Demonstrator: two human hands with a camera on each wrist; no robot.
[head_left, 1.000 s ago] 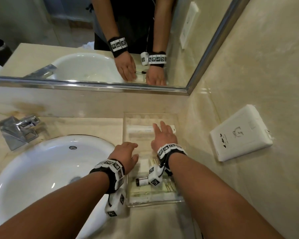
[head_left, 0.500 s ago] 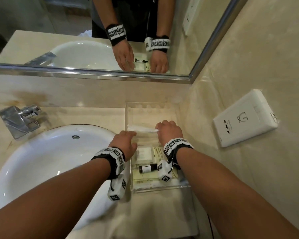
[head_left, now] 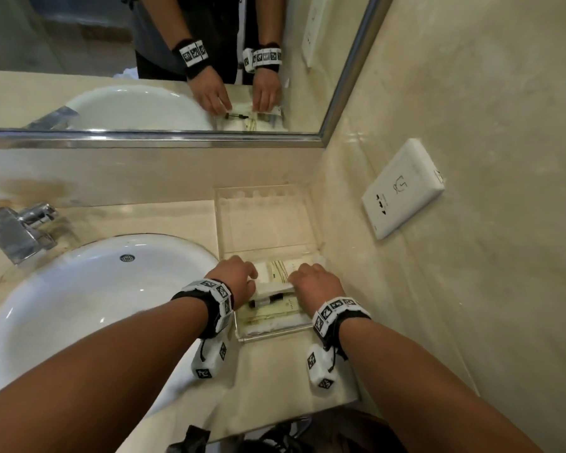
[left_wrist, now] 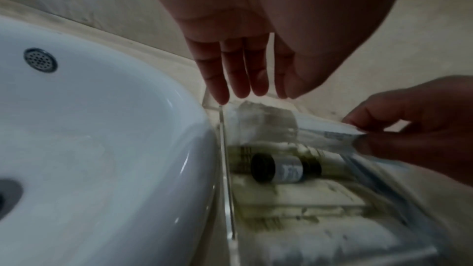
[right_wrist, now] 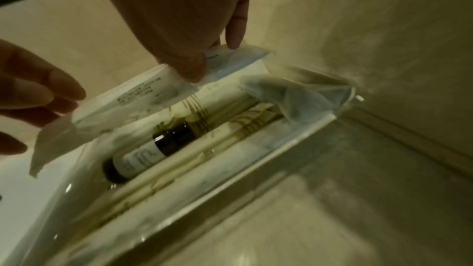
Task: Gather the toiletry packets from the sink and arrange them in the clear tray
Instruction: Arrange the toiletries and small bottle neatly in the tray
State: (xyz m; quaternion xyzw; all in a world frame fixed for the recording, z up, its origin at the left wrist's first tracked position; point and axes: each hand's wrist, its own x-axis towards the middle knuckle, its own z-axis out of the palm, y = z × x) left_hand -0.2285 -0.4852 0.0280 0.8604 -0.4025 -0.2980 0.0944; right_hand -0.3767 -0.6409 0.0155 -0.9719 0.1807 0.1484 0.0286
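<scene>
The clear tray (head_left: 262, 223) stands on the counter right of the sink. Its near end holds several white and green-striped packets (head_left: 268, 317) and a small dark bottle (head_left: 265, 301) lying on them. Over that end a long white packet (right_wrist: 143, 94) hangs tilted, with my right hand (right_wrist: 212, 62) pinching its right end between thumb and finger. My left hand (left_wrist: 245, 92) hovers at the packet's left end over the tray's left wall (left_wrist: 225, 169), fingers straight. I cannot tell if they touch the packet. The tray's far half is bare.
The white sink basin (head_left: 79, 305) lies left of the tray, with a chrome faucet (head_left: 17, 230) behind it. A beige wall runs close along the tray's right side and carries a white socket panel (head_left: 402, 188). A mirror (head_left: 144, 60) hangs behind the counter.
Both hands have drawn back from the tray's far half to its near end. The right hand has curled onto the long white packet and brought it over the bottle and the other packets.
</scene>
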